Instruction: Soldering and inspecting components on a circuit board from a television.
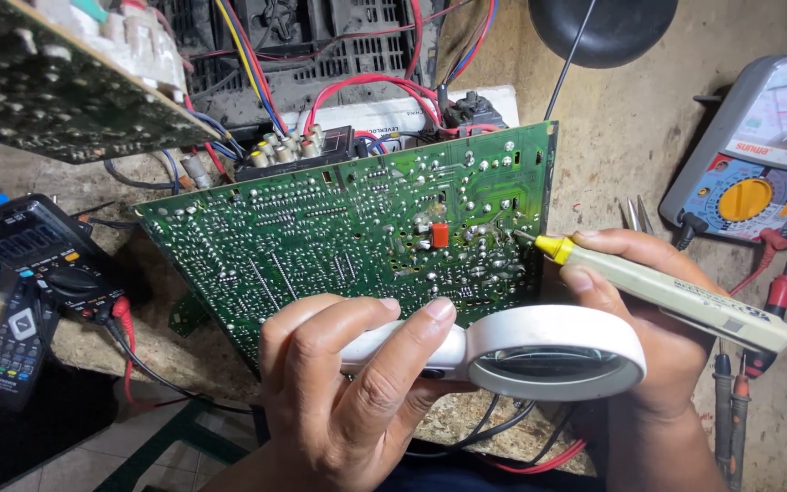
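A large green circuit board (pixel 339 228) lies solder side up in the middle of the bench, with a small orange part (pixel 439 234) on it. My left hand (pixel 339 392) grips the handle of a white round magnifying glass (pixel 553 353), held low in front of the board's near right edge. My right hand (pixel 649 319) holds a cream pen-shaped tool with a yellow tip (pixel 667 293). Its metal point touches the solder joints at the board's right side, just right of the orange part.
A second circuit board (pixel 56 82) hangs tilted at the upper left. A black digital meter (pixel 34 239) and a remote control (pixel 15 351) sit at the left. An analog multimeter (pixel 758 150) stands at the right, with tweezers (pixel 638 215), probes and screwdrivers (pixel 730 410) nearby. Coloured wires (pixel 366 91) run behind.
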